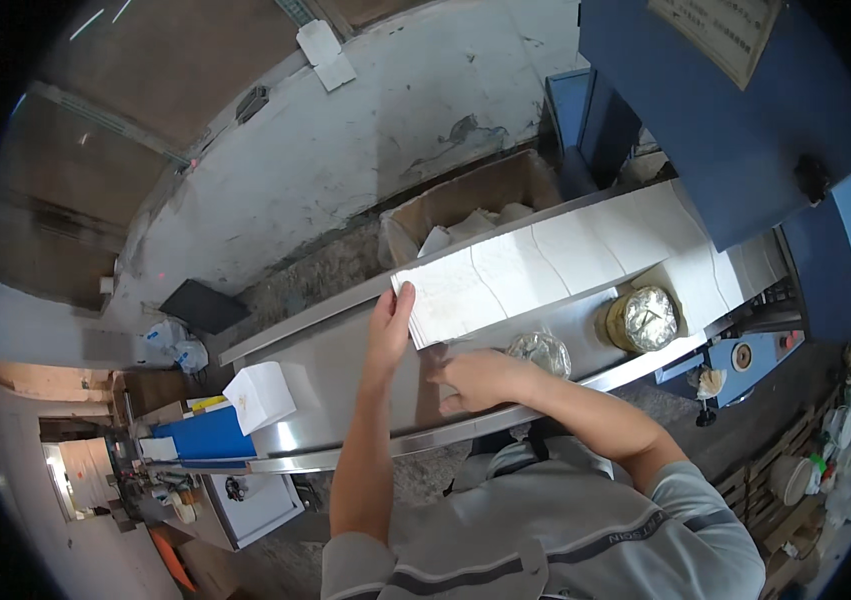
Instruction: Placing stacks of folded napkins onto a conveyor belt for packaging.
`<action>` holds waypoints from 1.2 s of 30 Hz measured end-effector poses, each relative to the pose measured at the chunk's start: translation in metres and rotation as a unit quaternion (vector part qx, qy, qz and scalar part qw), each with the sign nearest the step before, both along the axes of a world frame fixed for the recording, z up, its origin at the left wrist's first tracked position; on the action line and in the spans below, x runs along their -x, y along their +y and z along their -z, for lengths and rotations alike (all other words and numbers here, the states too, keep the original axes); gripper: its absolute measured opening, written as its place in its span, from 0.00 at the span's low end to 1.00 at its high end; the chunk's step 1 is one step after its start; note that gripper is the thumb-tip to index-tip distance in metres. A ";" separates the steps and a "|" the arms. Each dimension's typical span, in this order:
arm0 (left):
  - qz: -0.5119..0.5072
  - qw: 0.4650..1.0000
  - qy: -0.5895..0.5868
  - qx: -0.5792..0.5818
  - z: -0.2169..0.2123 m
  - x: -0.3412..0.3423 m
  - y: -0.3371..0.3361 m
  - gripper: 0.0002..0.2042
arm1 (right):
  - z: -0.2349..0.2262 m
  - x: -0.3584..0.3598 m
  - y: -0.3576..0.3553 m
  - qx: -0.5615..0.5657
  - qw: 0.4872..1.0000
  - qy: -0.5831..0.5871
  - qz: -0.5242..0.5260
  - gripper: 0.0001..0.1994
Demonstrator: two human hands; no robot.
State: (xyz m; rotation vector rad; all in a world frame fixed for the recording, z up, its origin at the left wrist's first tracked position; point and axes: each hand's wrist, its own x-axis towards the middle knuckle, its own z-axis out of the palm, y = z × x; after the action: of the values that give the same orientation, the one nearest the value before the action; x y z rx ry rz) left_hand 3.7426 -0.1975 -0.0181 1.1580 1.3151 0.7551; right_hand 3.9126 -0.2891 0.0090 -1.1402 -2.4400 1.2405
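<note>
White papers [555, 258], end pinched by left hand [388, 328], right hand [485, 380] near it, finger and thumb seemingly apart.

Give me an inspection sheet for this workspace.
Surface: long, silver metal bench, reflective, raised edges.
Job's things: overlapping row of white, flat, paper-like pieces along the bench.
Clutter: clear, round, plastic-looking item and shiny, yellowish, cylindrical roll; bent white sheet and flat blue board near the bench's left end.
Grippers: left hand pinches the row's left end; right hand is beside it, nothing seen held.
Cables: nothing seen.
Surroundings: large blue metal machine housing right; brown, open-topped box holding white pieces behind the bench; peeling white wall.
</note>
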 end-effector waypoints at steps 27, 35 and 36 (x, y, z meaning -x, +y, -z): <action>0.034 0.975 0.182 -0.126 -0.025 -0.013 0.002 0.38 | -0.046 -0.061 -0.032 -0.095 0.929 0.224 0.278 0.23; -0.084 0.978 -0.192 0.005 0.018 0.165 -0.019 0.35 | -0.042 -0.054 -0.029 -0.031 0.932 0.198 0.300 0.26; -0.073 0.979 -0.185 0.036 0.022 0.201 -0.022 0.34 | -0.050 -0.050 -0.028 -0.024 0.936 0.179 0.303 0.27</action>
State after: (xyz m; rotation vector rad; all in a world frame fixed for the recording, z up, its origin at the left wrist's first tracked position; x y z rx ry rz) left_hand 3.5419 -0.2195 -0.0399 0.8212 1.1104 0.9704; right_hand 3.9628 -0.3171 0.0586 -1.3634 -1.6586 1.0590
